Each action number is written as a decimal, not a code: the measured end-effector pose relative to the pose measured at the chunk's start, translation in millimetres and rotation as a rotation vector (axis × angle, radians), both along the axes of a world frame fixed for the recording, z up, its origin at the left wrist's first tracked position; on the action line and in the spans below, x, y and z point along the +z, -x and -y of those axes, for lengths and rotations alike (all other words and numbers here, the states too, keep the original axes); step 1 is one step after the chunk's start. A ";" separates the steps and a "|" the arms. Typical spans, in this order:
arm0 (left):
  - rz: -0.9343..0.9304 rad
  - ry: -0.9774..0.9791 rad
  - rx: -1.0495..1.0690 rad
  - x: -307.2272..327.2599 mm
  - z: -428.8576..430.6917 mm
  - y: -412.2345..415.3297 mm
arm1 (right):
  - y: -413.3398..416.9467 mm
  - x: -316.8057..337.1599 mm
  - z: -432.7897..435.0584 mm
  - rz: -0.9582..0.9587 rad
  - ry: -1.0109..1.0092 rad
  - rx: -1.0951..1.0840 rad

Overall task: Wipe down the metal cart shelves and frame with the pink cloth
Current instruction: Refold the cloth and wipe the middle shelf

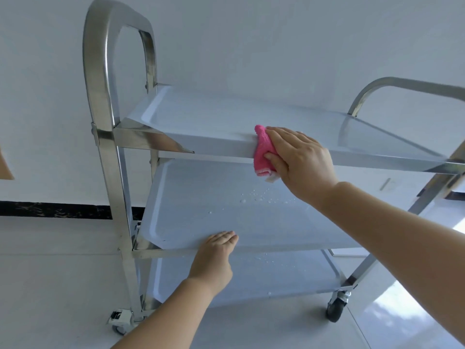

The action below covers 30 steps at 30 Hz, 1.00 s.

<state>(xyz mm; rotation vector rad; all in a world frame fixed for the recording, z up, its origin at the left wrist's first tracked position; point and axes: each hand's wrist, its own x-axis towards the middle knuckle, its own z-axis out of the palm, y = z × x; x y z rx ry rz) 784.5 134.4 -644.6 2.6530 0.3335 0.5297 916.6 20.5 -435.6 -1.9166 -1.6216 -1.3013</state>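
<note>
White wall [251, 34], black skirting [50, 209] (marbled)

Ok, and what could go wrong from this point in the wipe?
1. The cart stands on casters; pushing the pink cloth along the top shelf edge with the right hand could roll it, with only the left hand on the middle shelf steadying it.
2. Water droplets lie on the middle shelf below the cloth; more may drip and dry as spots.
</note>
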 end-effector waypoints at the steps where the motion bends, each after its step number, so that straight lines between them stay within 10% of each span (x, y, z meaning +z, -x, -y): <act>1: 0.007 0.008 0.001 -0.4 -0.7 2.0 | 2.3 -0.4 -0.4 0.001 -0.005 0.004; 30: 0.001 0.007 0.197 15.0 26.7 9.5 | -48.4 5.8 80.3 -0.080 0.076 -0.072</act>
